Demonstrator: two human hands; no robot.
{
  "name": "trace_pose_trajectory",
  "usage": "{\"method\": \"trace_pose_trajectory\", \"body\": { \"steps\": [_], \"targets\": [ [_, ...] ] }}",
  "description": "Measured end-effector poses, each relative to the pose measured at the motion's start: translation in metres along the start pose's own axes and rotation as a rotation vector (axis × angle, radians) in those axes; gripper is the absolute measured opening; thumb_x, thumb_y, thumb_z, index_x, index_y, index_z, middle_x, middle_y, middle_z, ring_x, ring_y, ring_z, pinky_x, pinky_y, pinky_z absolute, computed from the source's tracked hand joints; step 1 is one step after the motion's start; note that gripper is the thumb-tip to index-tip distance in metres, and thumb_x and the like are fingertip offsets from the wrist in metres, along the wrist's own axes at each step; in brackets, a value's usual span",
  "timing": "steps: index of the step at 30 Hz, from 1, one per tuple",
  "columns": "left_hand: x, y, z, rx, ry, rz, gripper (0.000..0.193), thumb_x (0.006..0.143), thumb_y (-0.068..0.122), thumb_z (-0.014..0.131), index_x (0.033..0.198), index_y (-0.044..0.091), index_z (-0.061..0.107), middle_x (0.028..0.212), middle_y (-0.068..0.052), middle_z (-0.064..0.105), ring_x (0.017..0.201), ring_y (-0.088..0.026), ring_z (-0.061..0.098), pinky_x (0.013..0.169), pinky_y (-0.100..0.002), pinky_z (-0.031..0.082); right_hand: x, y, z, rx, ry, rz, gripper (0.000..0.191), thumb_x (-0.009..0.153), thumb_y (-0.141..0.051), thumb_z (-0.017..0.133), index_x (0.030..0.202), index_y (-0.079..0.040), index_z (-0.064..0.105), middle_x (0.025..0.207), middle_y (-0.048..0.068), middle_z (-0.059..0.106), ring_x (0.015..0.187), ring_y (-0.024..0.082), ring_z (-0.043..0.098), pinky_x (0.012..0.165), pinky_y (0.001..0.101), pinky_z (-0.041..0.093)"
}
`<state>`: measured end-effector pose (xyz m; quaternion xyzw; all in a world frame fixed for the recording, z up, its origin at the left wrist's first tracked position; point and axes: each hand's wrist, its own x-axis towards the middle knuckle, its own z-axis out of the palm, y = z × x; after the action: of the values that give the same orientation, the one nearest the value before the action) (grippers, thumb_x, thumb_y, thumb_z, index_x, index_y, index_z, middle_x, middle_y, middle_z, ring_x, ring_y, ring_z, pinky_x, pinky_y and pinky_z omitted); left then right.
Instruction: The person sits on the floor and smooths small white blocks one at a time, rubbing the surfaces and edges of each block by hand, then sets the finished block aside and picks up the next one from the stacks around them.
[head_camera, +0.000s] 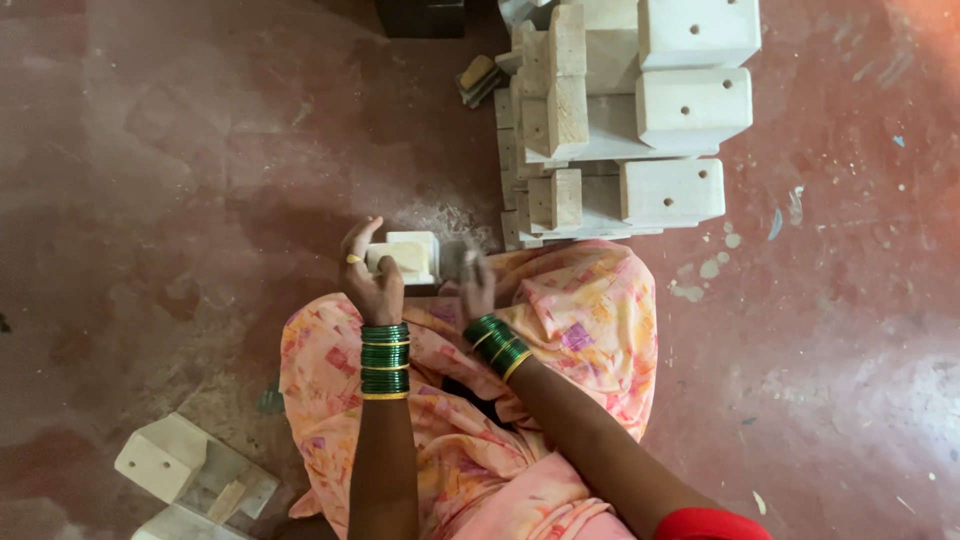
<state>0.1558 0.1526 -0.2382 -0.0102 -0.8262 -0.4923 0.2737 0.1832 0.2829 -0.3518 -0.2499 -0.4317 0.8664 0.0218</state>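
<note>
At frame centre a small pale wooden block (405, 256) is gripped by the left hand (370, 275) and touched by the right hand (476, 285), below stacked white wooden pieces (640, 120) on the reddish floor (180, 150).

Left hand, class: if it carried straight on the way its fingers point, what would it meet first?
The left hand points up the picture, touching the small pale wooden block beside it. Straight ahead lies only the bare reddish floor; the way looks free, though depth is hard to judge.
</note>
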Motion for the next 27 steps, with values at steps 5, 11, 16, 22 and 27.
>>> {"method": "trace_pose_trajectory", "body": {
  "steps": [5, 11, 16, 22, 27],
  "targets": [
    [-0.003, 0.012, 0.005, -0.127, -0.379, 0.081, 0.052, 0.083, -0.004, 0.052, 0.13, 0.007, 0.069, 0.127, -0.013, 0.072, 0.118, -0.027, 0.071, 0.105, -0.038, 0.056, 0.016, -0.015, 0.0, 0.087, 0.011, 0.147, 0.035, 0.114, -0.027, 0.046, 0.133, -0.004, 0.064, 0.111, 0.016, 0.067, 0.089, 0.026, 0.062, 0.076, 0.0389, 0.052],
    [0.007, 0.012, 0.004, -0.111, -0.334, 0.203, 0.067, 0.08, -0.004, 0.051, 0.146, 0.0, 0.053, 0.151, -0.022, 0.055, 0.145, -0.037, 0.05, 0.125, -0.044, 0.037, -0.002, 0.002, 0.01, 0.363, -0.059, 0.2, 0.034, 0.108, -0.023, 0.046, 0.136, -0.011, 0.059, 0.12, 0.008, 0.067, 0.101, 0.018, 0.066, 0.089, 0.0335, 0.055],
    [0.004, 0.0, -0.019, -0.195, -0.263, -0.018, 0.077, 0.078, -0.002, 0.05, 0.155, -0.001, 0.043, 0.162, -0.019, 0.043, 0.155, -0.033, 0.038, 0.132, -0.045, 0.026, 0.001, 0.006, -0.015, 0.115, -0.338, 0.124, 0.027, 0.114, -0.012, 0.054, 0.137, 0.001, 0.061, 0.116, 0.001, 0.066, 0.098, 0.014, 0.06, 0.085, 0.0282, 0.05],
    [-0.011, 0.009, -0.026, -0.224, -0.35, -0.021, 0.087, 0.075, -0.003, 0.05, 0.16, 0.0, 0.033, 0.172, -0.02, 0.027, 0.164, -0.034, 0.018, 0.136, -0.047, 0.012, 0.05, -0.029, -0.031, -0.956, -0.278, -0.338, 0.021, 0.109, -0.015, 0.055, 0.117, -0.002, 0.069, 0.096, 0.004, 0.068, 0.085, 0.016, 0.062, 0.075, 0.0277, 0.052],
    [-0.008, 0.022, -0.028, -0.258, -0.421, -0.062, 0.089, 0.073, -0.003, 0.049, 0.16, -0.001, 0.03, 0.172, -0.021, 0.025, 0.163, -0.034, 0.017, 0.134, -0.047, 0.01, 0.048, -0.041, -0.003, -0.433, -0.487, 0.288, 0.032, 0.108, -0.028, 0.059, 0.128, -0.005, 0.068, 0.1, 0.004, 0.069, 0.085, 0.015, 0.06, 0.071, 0.0295, 0.051]
  ]
}}
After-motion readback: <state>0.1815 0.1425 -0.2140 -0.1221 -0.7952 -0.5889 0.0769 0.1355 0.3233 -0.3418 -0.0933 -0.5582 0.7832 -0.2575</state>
